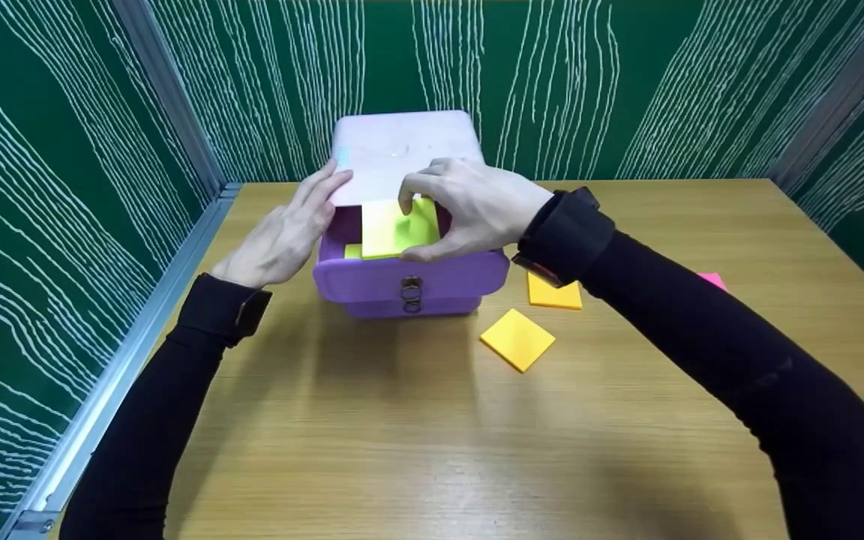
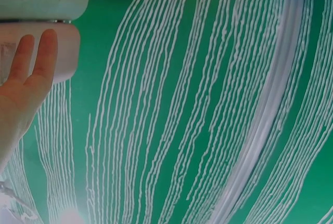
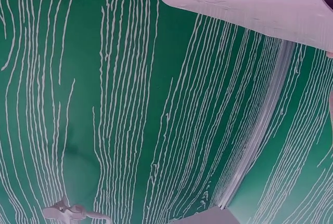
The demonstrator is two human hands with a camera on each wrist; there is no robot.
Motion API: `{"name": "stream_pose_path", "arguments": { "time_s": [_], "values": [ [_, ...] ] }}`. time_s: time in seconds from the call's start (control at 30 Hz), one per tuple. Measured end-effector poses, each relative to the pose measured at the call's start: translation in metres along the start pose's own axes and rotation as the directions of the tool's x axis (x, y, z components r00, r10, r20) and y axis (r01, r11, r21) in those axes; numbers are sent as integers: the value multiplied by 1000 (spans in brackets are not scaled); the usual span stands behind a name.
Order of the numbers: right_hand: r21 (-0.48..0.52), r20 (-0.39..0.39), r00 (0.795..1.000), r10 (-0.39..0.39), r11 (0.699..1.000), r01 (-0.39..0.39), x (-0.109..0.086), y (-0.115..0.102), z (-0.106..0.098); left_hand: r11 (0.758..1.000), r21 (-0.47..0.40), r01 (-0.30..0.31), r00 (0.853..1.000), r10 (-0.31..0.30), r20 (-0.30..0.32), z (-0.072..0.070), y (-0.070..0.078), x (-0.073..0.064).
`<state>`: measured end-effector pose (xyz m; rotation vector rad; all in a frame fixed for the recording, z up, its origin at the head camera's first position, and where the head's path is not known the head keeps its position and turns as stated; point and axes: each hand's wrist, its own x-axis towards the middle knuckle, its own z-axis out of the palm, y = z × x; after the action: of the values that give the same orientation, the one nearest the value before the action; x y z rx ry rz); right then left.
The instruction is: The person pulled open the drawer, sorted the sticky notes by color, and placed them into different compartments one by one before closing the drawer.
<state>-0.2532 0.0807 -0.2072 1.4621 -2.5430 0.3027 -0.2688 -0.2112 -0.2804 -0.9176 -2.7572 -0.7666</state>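
A purple box [image 1: 357,281] with a metal clasp [image 1: 411,294] on its front stands at the back middle of the table, its pale top [image 1: 394,139] behind the opening. My right hand [image 1: 481,202] pinches a yellow-green sticky note pad [image 1: 381,231] between thumb and curled fingers, above the opening. Another yellow-green piece [image 1: 353,251] shows inside at the left; the rest of the inside is hidden. With extended fingers, my left hand [image 1: 278,232] touches the left edge of the pale top. The left wrist view shows two straight fingers [image 2: 44,57] against the box.
Two orange sticky note pads [image 1: 518,340] [image 1: 552,296] lie on the wooden table [image 1: 372,450] right of the box. A pink piece [image 1: 713,280] peeks out behind the right sleeve. Green walls with white lines and metal posts [image 1: 173,90] enclose the table's back and sides.
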Motion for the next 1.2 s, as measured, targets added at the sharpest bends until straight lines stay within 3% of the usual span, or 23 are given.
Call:
{"name": "stream_pose_path", "arguments": {
  "time_s": [0.23,0.57,1.03,1.2],
  "values": [
    [-62,-93,992,-89,995,83,-3,4,5,1000,-3,-8,1000,8,1,2,-2,1],
    [-70,-137,987,-83,995,74,-28,11,0,1000,-18,6,1000,-6,13,0,0,1],
    [-97,-176,976,-126,989,110,-74,18,8,998,-24,57,998,-57,27,0,1,0],
    [-125,-194,973,-125,987,102,-81,21,11,999,-31,43,999,-42,28,-2,2,0]
  ]
}}
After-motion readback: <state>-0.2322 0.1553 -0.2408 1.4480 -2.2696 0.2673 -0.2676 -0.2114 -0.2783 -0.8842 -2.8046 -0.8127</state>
